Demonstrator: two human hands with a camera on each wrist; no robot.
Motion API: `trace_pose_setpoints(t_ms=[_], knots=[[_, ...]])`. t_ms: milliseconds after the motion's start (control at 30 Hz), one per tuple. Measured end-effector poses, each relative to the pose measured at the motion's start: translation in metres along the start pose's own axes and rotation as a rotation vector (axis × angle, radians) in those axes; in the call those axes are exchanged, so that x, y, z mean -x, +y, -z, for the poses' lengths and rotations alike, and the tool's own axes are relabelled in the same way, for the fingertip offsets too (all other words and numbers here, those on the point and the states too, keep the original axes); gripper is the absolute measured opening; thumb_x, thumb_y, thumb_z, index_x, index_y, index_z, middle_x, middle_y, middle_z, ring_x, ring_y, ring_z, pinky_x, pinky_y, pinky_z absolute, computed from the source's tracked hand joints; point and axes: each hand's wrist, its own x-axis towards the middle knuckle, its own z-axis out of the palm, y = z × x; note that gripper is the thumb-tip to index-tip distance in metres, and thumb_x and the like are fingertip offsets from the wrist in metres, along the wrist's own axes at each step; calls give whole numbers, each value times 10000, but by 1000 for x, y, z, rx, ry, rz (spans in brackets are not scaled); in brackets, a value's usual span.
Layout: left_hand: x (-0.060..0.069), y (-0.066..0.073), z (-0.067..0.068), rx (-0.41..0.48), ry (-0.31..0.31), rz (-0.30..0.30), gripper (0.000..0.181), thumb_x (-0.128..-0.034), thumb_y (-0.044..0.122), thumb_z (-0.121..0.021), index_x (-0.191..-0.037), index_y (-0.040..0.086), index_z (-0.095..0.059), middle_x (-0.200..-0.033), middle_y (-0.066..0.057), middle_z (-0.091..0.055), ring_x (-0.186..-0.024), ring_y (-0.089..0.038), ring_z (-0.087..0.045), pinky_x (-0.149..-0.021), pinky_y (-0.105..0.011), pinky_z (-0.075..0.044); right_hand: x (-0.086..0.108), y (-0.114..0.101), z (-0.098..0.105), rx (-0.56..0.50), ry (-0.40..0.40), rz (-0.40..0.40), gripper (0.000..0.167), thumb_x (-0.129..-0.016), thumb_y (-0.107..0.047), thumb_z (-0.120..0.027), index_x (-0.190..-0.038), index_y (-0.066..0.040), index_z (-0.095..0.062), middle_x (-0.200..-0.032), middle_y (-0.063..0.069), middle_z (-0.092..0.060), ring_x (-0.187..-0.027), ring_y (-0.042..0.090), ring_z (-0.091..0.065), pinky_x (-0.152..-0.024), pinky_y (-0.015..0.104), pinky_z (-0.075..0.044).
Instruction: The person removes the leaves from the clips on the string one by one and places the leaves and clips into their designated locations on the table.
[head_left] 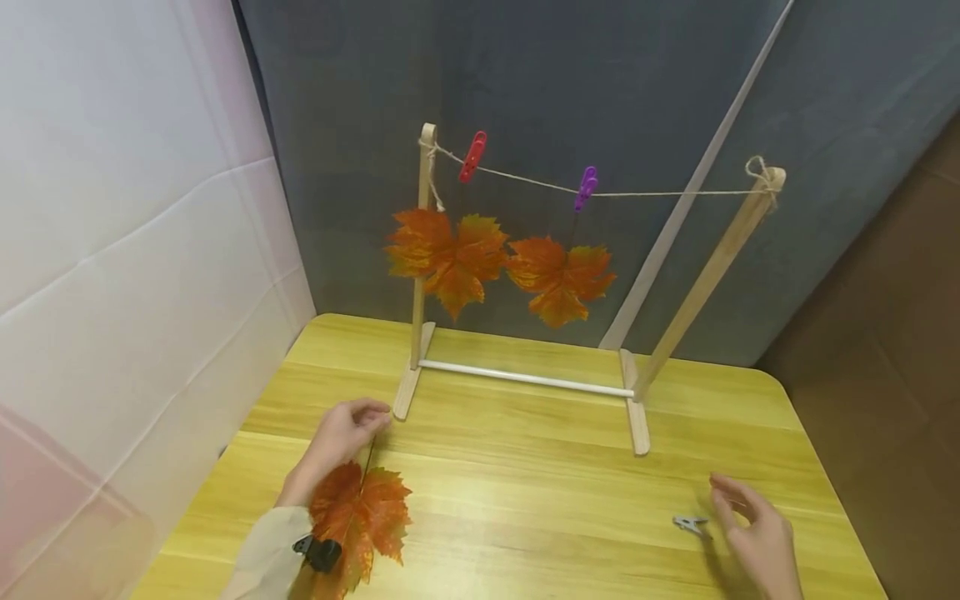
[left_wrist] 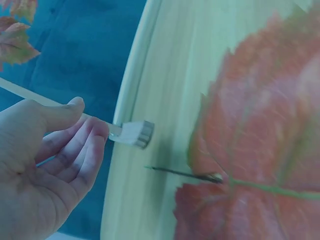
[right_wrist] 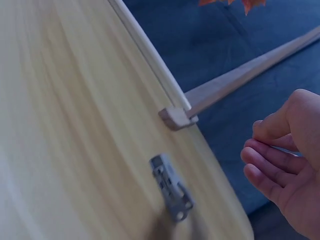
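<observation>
An orange-red maple-like leaf (head_left: 384,504) lies at the table's front left, partly hidden by my left sleeve. Above its thin stem (left_wrist: 177,173) hovers my left hand (head_left: 347,433), fingers loosely bent; in the left wrist view the stem's tip is apart from them. On the right, a grey clothespin (head_left: 688,524) rests on the tabletop. Just right of it is my right hand (head_left: 757,533), fingers loosely curled with nothing between them; the right wrist view shows the same clothespin (right_wrist: 171,187) clear of the fingertips.
Behind stands a wooden frame (head_left: 693,292) with a string (head_left: 652,194) across its posts. A red clothespin (head_left: 472,157) and a purple clothespin (head_left: 587,188) sit on the string, above two orange leaves (head_left: 450,258). A white rod (head_left: 525,377) joins the feet.
</observation>
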Motion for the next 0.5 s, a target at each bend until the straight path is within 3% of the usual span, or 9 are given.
trace_pose_setpoints(t_ms=[200, 500], knots=[[-7, 12, 2, 38, -3, -33, 261, -990, 177, -671, -1181, 5, -714, -981, -118, -753, -912, -330, -720, -656, -236, -536, -10, -19, 2, 10, 38, 91, 248, -953, -92, -703, -1194, -32, -712, -1100, 168, -754, -883, -240, -526, -805, -38, -384], [-17, 34, 2, 1, 5, -123, 233, -973, 202, -700, -1131, 36, -740, -982, -103, -757, -843, -176, -691, -679, -251, -542, -25, -48, 4, -76, 79, 272, 268, -901, 28, -721, -1168, 6, -711, -1071, 181, -749, -929, -239, -550, -861, -18, -412]])
